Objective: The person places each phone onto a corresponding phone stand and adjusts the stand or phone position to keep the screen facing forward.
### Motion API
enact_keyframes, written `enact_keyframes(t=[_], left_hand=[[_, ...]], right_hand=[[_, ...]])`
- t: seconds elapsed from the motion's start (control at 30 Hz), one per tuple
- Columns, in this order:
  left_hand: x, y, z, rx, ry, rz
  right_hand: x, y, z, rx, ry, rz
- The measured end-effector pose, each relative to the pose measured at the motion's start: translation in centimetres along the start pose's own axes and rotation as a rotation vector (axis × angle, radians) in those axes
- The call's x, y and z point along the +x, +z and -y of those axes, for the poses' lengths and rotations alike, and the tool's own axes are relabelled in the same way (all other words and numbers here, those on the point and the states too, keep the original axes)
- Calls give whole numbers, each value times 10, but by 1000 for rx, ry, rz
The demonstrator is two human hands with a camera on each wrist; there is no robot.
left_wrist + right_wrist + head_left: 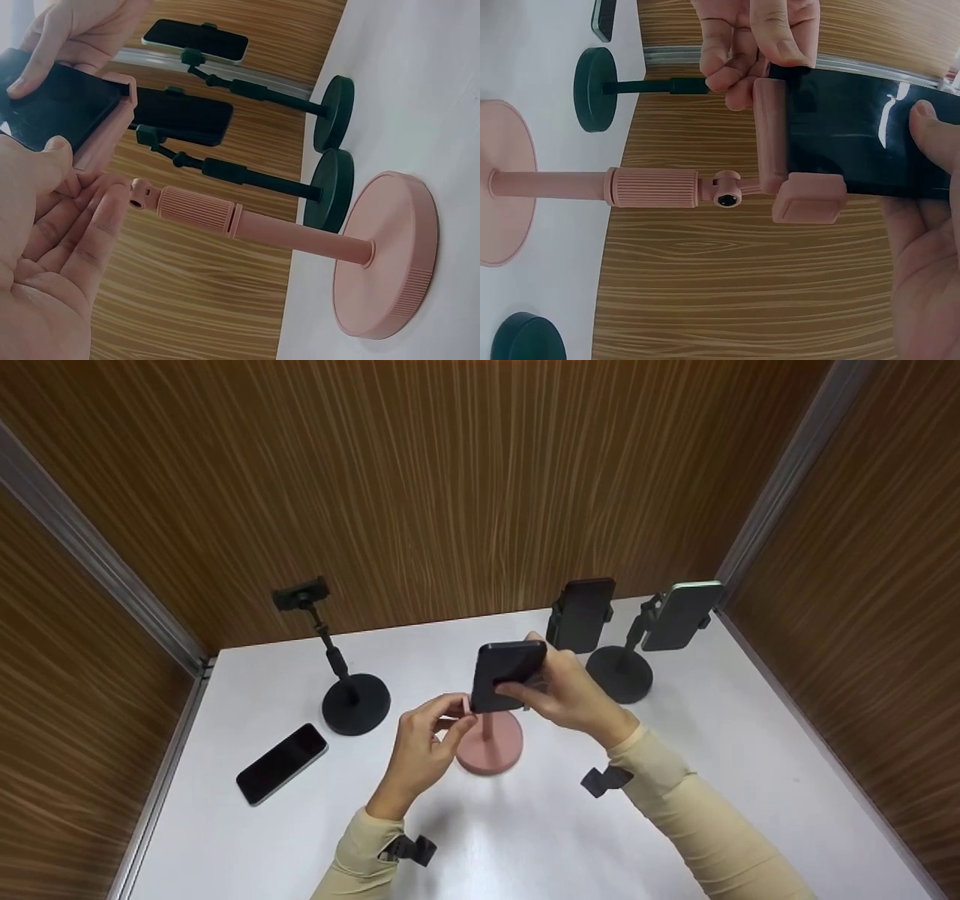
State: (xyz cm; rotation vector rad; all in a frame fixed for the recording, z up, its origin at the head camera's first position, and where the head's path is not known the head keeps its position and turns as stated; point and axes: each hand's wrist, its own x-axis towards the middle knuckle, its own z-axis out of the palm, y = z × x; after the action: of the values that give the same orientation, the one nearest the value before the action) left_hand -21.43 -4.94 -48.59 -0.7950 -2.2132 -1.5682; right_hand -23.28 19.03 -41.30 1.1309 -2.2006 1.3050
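A pink phone stand (489, 750) stands upright on the table, its round base flat and its clamp (771, 135) at the top. My right hand (574, 690) grips a black smartphone (496, 671), thumb across its face and fingers behind. In the right wrist view, one end of the phone lies against the clamp, between its two side grips. The fingers and thumb of my left hand (420, 746) pinch the clamp's left side grip at the phone's corner. In the left wrist view, the left thumb (57, 154) lies at the phone's edge.
Two black stands at the back right hold phones, one a dark phone (586, 615), the other a phone with a pale green edge (684, 615). A black stand (356, 705) with a bare clamp is at the left. Near it lies another phone (282, 765), screen up. Wood-grain panels enclose the table.
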Motion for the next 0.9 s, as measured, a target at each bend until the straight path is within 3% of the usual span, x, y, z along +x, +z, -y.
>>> enact_keyframes(t=[0.2, 0.37, 0.53, 0.67, 0.9], left_hand=[[1, -2, 3, 9, 2, -2], [0, -2, 3, 11, -8, -1], [1, 0, 3, -2, -16, -4], [1, 0, 2, -1, -12, -11], [0, 1, 1, 2, -29, -3]], right_hand=[[4, 5, 1, -41, 1, 8], [1, 8, 3, 32, 43, -64], [3, 4, 12, 117, -45, -157], [7, 0, 16, 83, -122, -181], [7, 1, 16, 102, -129, -182]])
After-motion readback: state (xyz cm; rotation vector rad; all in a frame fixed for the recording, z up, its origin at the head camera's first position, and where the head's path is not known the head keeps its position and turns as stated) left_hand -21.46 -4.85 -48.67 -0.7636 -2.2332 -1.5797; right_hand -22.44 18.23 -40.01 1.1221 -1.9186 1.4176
